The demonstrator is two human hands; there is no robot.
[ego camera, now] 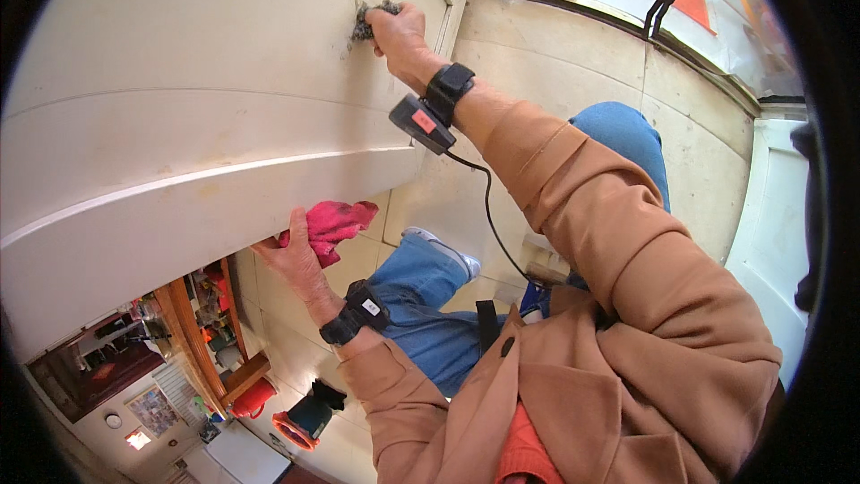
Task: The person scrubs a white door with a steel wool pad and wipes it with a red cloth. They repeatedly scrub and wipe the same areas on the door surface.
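My right hand (401, 33) is closed around a grey scouring pad (376, 17), pressed on the white door panel (201, 33) near its raised frame. Dark smudges show on the panel beside the pad. Lower down, my left hand (295, 259) grips the edge of the door, with a pink cloth (332, 225) held against it and hanging on the far side of the thumb. Both wrists wear black straps with small boxes; a cable runs from the right one.
Pale floor tiles (591, 54) lie below. A wooden shelf unit (195, 336) with assorted items, a red bucket (254, 398) and a dark bin with an orange rim (295, 431) stand at the lower left. A white door (772, 195) is at the right.
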